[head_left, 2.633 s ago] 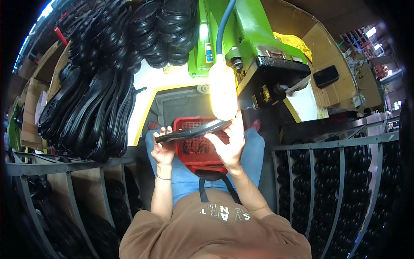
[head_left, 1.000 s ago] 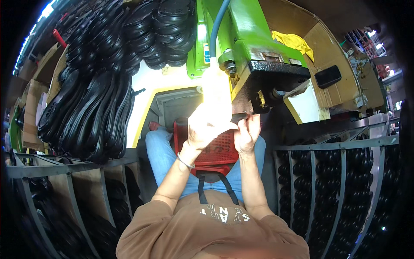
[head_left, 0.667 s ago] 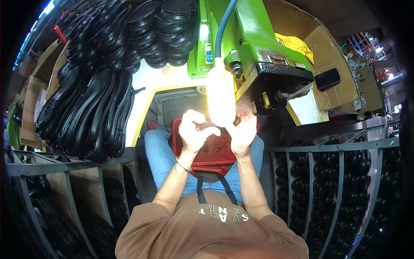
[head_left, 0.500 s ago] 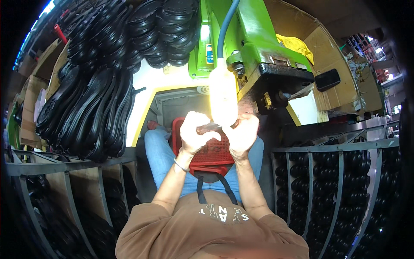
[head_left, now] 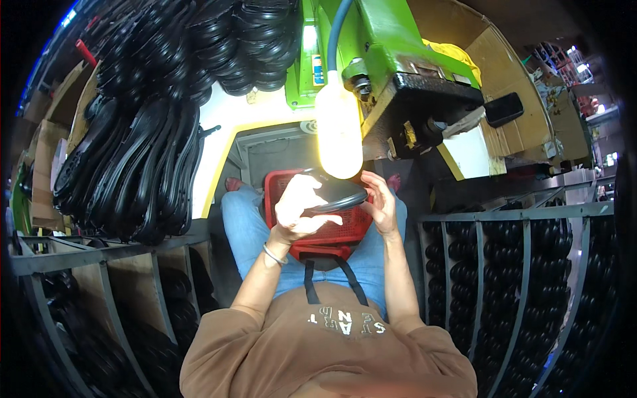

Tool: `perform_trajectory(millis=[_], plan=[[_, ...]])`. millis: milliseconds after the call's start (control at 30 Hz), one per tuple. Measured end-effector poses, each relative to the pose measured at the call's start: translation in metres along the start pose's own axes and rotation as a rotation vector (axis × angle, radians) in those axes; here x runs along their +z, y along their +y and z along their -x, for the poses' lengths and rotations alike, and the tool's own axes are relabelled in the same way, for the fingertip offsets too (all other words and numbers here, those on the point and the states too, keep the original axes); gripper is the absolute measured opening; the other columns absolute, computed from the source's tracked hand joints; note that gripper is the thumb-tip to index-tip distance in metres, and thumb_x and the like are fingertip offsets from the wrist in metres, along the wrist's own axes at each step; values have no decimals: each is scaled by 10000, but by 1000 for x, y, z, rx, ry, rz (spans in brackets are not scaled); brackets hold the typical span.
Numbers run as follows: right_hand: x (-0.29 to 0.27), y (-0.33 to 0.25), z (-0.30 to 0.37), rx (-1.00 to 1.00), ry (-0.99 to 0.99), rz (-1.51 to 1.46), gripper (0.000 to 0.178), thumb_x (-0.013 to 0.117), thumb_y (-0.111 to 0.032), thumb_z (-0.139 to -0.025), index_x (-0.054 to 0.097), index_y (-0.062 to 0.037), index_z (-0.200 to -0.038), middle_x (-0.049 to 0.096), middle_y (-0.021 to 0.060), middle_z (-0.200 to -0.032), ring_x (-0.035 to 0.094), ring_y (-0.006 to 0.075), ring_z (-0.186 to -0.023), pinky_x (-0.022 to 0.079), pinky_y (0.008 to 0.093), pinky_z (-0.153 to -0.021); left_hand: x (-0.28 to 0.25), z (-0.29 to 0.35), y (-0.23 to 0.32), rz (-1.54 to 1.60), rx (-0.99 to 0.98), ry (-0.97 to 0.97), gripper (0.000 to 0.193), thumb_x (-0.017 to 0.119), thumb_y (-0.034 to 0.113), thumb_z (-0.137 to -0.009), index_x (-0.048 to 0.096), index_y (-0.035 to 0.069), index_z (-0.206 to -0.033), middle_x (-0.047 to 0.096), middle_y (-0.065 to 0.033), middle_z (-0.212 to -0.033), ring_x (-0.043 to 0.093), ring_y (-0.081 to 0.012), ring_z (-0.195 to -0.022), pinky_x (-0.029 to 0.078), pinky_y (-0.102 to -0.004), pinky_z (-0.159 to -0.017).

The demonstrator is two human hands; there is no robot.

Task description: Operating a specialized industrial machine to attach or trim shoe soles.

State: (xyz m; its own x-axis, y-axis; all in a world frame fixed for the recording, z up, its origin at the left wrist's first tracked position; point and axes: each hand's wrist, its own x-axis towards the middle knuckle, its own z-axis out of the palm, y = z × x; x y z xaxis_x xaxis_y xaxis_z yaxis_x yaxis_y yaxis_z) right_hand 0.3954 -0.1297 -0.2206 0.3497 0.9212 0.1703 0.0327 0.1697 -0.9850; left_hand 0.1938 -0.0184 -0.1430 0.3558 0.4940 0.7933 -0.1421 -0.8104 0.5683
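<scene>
Below the glowing lamp [head_left: 338, 136], a glossy black shoe sole [head_left: 337, 198] lies tilted between my hands, over a red plastic basket [head_left: 271, 182] in front of my lap. My left hand [head_left: 295, 211] grips its left part, with the thumb stretched along the near edge. At the sole's right end, my right hand [head_left: 383, 204] holds it between curled fingers and thumb. The lamp's glare hides the far edge of the sole.
A green machine [head_left: 391, 40] with a black head [head_left: 434, 109] stands ahead. Black soles [head_left: 139, 166] are piled on the white table [head_left: 222, 126] at left. Racks with soles flank me, including the right rack [head_left: 524, 265]. A cardboard box [head_left: 517, 73] sits far right.
The black sole now shows broadly between my hands; before, only a narrow edge was seen under the lamp. My right hand has turned and its fingers have spread around the sole's end.
</scene>
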Motion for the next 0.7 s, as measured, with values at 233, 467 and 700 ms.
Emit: perform_trajectory(millis=[233,467,700], plan=[[-32,10,25,187,-352,-392,733,592,-439,-859,385,15,-1396,401,100,-1445,418,158,-1267,350,291,-976,30,18,0,597,-200,-21,491,907,188,-556,555,30,-860,619,-139,-922,599,-265,-836,499,-383,-726],[-67,14,79,363,-419,-407,1071,749,27,-488,286,-18,-1453,371,106,-1461,330,210,-1359,250,350,-1123,76,20,28,1081,-521,-51,389,871,215,-653,575,35,-829,486,-51,-781,539,-208,-755,485,-361,-690],[-82,-42,103,286,-308,-807,903,832,-273,-593,403,96,-1297,534,243,-1197,601,316,-1017,522,377,-795,130,30,-2,944,-1093,-410,636,562,445,-926,425,-4,-1355,588,-78,-1100,550,-162,-1012,440,-303,-886]])
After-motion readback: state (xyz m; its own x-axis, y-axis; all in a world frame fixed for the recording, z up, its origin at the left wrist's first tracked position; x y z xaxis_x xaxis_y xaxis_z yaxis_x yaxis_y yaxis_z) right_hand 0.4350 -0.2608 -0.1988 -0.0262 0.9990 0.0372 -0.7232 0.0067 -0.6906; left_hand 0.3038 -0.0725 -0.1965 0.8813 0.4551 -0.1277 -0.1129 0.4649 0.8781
